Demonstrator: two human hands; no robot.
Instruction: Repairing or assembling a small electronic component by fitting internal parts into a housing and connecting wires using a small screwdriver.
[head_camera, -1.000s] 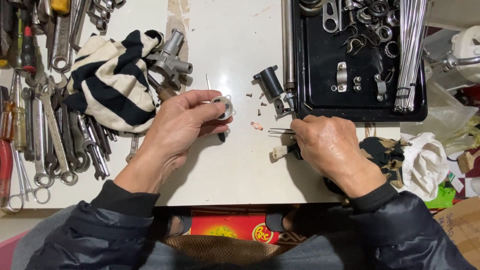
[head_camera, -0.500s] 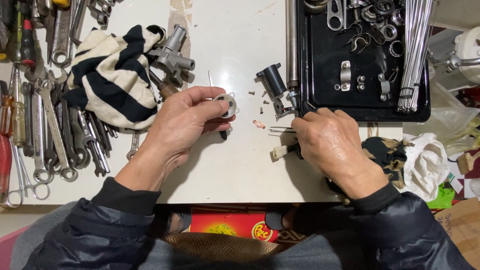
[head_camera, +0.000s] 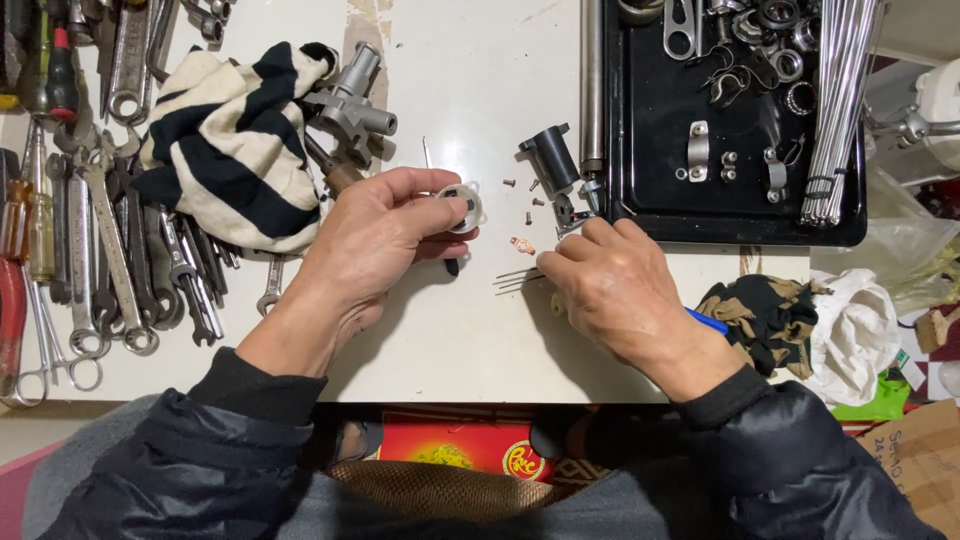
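Observation:
My left hand (head_camera: 375, 235) holds a small round white part with a dark centre (head_camera: 462, 206) between thumb and fingers, just above the white table (head_camera: 470, 90). My right hand (head_camera: 612, 285) rests on the table to its right, fingertips reaching toward small metal pieces (head_camera: 572, 214) beside the black tray. Thin metal pins (head_camera: 517, 279) stick out from under that hand, and a blue pen tip (head_camera: 708, 320) shows behind it. A small copper-coloured piece (head_camera: 522, 244) and tiny screws (head_camera: 530, 200) lie between the hands. A black cylinder (head_camera: 548, 157) lies just beyond.
Wrenches and screwdrivers (head_camera: 90, 200) crowd the left edge, next to a striped cloth (head_camera: 225, 140) and a grey metal fitting (head_camera: 352, 100). A black tray (head_camera: 730, 130) of brackets, rings and rods (head_camera: 838, 100) sits at the back right. Rags (head_camera: 800, 320) lie at right.
My right hand has shifted up and left, its fingertips now at the small metal pieces by the tray. My left hand has kept hold of the round white part.

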